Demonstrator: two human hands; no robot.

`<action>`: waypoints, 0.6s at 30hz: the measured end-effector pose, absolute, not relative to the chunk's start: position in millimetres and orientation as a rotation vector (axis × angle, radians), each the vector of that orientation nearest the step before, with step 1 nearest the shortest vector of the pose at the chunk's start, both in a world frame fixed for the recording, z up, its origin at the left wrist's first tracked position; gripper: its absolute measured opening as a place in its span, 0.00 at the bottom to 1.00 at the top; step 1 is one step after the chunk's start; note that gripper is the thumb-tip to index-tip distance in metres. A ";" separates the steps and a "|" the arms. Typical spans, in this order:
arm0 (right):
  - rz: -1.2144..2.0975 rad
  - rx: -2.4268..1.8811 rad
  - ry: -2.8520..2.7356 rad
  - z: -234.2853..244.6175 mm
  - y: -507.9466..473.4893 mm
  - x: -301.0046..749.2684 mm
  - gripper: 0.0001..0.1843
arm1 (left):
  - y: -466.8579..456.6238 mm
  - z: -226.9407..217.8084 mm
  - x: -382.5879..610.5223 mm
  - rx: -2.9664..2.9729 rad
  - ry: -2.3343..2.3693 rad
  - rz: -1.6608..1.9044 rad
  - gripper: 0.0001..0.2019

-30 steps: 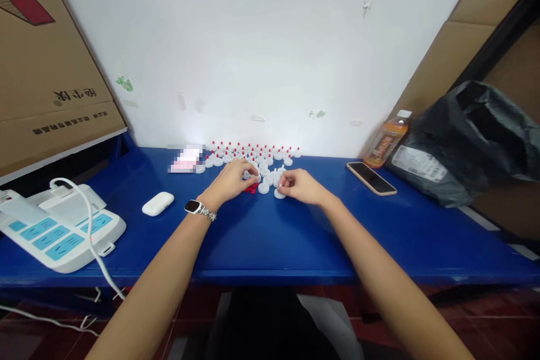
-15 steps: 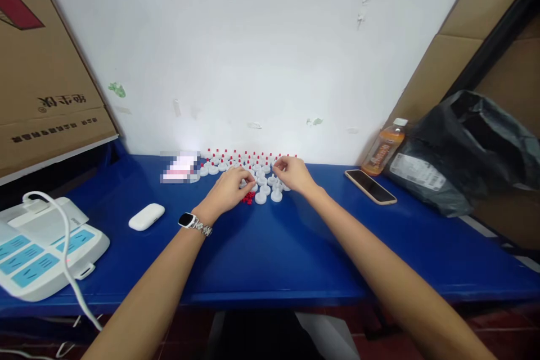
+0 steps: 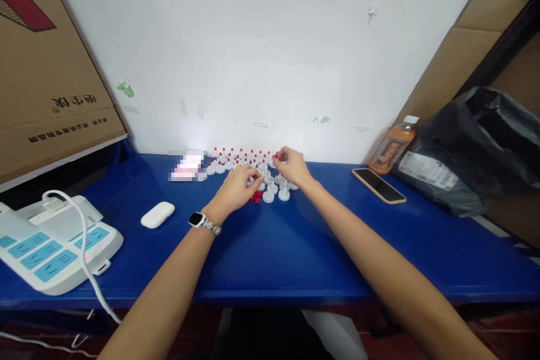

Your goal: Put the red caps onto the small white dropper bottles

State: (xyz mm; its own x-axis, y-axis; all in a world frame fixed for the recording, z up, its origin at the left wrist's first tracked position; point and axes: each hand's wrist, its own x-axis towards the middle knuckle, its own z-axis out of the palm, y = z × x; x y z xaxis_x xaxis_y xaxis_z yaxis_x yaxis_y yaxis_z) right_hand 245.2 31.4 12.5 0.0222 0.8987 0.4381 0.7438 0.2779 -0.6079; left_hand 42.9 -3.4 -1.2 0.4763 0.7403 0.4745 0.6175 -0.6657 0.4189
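My left hand [image 3: 237, 187] hovers at the near left side of the group, thumb and index finger closed together. Anything between those fingertips is too small to make out. Just below it lies a small heap of loose red tips [image 3: 256, 197]. My right hand [image 3: 292, 167] reaches into the back right of the group, its fingers pinched at a red-tipped white cap [image 3: 275, 156], partly hidden by them. Rows of white caps with red tips [image 3: 220, 166] stand upright behind my left hand. Several white nozzle caps without red tips [image 3: 268, 195] stand between and in front of my hands.
To the left are a white earphone case [image 3: 157, 215], a power strip [image 3: 63, 259] with a white cable, and a cardboard box [image 3: 54, 67]. On the right lie a phone [image 3: 378, 186], an orange drink bottle [image 3: 392, 147] and a black plastic bag [image 3: 455, 152]. A white wall [image 3: 270, 56] closes the back.
My right hand has moved slightly away from me toward the back rows, and a red tip now shows at its fingertips. My left hand stays by the red heap. The view has shifted slightly.
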 end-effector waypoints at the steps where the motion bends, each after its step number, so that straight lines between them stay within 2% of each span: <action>1: 0.306 -1.397 -1.749 13.7 21.8 246.3 0.05 | -4.2 -0.2 44.1 2.519 1.182 0.991 0.15; 5: 0.403 -1.170 -1.816 11.8 -18.6 245.1 0.07 | -13.1 4.1 51.8 2.444 1.178 1.137 0.15; 12: 0.414 -1.143 -1.774 4.9 -51.7 238.1 0.06 | -27.3 5.5 60.9 2.570 1.007 0.947 0.16; 18: 0.461 -1.120 -1.813 10.7 -58.5 236.5 0.05 | -21.3 3.4 61.9 2.568 0.968 1.023 0.17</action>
State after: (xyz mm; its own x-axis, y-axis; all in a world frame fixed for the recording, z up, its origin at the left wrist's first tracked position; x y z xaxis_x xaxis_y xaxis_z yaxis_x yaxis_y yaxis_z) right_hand 236.5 -58.5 10.7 -0.1574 0.8453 0.5107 0.4985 0.5144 -0.6978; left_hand 61.9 -21.3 3.4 0.5428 0.6468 0.5358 0.4995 -0.7615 0.4131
